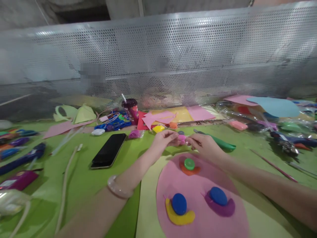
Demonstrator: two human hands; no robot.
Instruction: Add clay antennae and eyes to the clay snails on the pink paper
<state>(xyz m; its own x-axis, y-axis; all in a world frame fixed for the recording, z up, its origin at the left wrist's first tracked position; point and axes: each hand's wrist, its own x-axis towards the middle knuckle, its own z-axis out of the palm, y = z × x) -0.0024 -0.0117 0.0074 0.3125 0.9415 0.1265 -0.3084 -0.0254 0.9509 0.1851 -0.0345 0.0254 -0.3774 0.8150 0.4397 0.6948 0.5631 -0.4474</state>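
Observation:
My left hand (164,140) and my right hand (204,145) meet above the far edge of a pink paper oval (200,218), and both pinch a small pink lump of clay (182,138) between their fingertips. On the oval sit a green disc on an orange clay shape (189,165), a blue disc on a yellow crescent (178,208) and a blue disc on a purple crescent (219,200). The oval lies on a pale yellow-green sheet (148,205). A pale bangle (118,188) circles my left wrist.
A black phone (109,150) lies on the green table to the left. A dark red cup with a straw (131,110), pink and yellow paper sheets (173,115), small clay lumps, blue scissors (112,124), pens and bags lie along the back. A perforated metal screen (173,56) stands behind.

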